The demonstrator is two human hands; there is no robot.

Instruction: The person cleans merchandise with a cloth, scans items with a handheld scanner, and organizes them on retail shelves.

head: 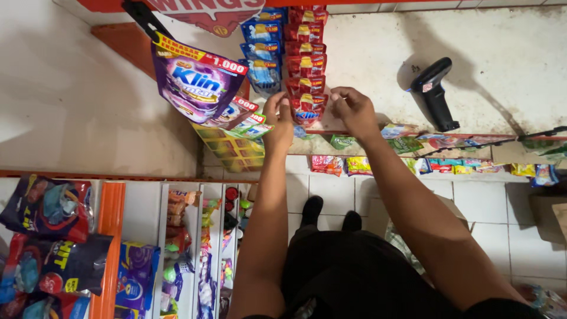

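A strip of red sachets (305, 59) lies on a worn white counter (508, 71), running away from me. My left hand (277, 121) and my right hand (353, 109) both pinch the nearest red sachet (308, 108) at the counter's near edge, one on each side. A strip of blue sachets (263, 50) lies just left of the red one.
A black barcode scanner (436, 91) lies on the counter to the right. Purple detergent pouches (198, 80) hang at the left. Snack packets (449, 162) hang along the counter front. Shelves of goods (195, 248) stand lower left; the tiled floor (502, 218) is below.
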